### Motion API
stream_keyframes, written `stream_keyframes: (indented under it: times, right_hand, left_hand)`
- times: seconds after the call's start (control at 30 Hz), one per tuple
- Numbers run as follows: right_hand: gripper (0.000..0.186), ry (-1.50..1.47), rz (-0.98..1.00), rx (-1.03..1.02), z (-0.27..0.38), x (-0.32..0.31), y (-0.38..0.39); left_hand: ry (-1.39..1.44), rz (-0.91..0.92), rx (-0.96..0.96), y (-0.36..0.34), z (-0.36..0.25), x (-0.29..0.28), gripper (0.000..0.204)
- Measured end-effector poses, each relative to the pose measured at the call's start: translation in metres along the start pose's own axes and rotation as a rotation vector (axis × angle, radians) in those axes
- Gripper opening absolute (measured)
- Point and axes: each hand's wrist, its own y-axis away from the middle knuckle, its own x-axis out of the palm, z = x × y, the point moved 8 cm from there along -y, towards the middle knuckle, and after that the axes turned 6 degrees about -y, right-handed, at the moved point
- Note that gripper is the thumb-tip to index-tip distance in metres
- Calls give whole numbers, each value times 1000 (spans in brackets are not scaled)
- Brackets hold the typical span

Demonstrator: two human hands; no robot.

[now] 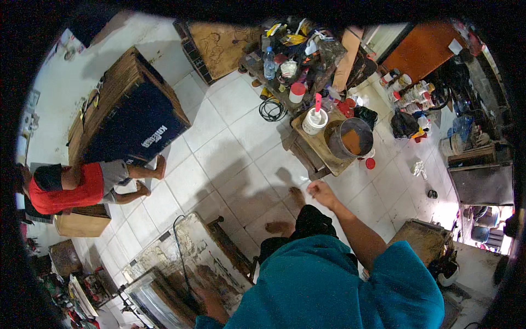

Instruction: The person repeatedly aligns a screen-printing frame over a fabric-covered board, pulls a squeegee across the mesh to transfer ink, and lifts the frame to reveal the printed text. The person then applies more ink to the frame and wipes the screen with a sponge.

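Observation:
My right hand (322, 193) is held out over the tiled floor, its fingers curled together. A small whitish blur shows by its fingertips, too faint to name. Close ahead of it stands a low wooden stool (304, 127) bearing a white tub (315, 122) with a red-handled tool in it, and a large metal pot (335, 143) with something orange-brown inside. My left hand (205, 284), dark and blurred, is low on the left over a paint-stained white worktable (192, 241), near a black cable (179, 247). Its fingers do not show clearly.
A person in a red shirt (71, 189) bends beside a big dark-fronted wooden cabinet (139, 120) at left. A cluttered table (334, 57) stands at the back. Coiled cable (272, 109) lies on the floor, with several cans (402, 82) and a black bag (404, 125) at right.

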Motion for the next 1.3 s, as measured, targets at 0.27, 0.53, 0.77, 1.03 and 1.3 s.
stream_keyframes:
  times: [0.27,0.53,0.77,1.03,1.3]
  right_hand:
    - [24,280,-557,-413,174,-230,-130]
    - [104,787,-282,103,136,-281,-338]
    - [57,806,-54,-158,81,-307,-446]
    - [79,1175,-199,-562,262,-284,-452]
    - [62,794,9,-910,485,-36,-298]
  left_hand:
    - [-100,-152,59,68,37,24,91]
    - [-386,-238,604,253,9,116,104]
    - [-159,1,387,310,14,98,96]
    - [93,-368,440,289,42,84,78]
    - [523,-326,233,210,30,51,77]
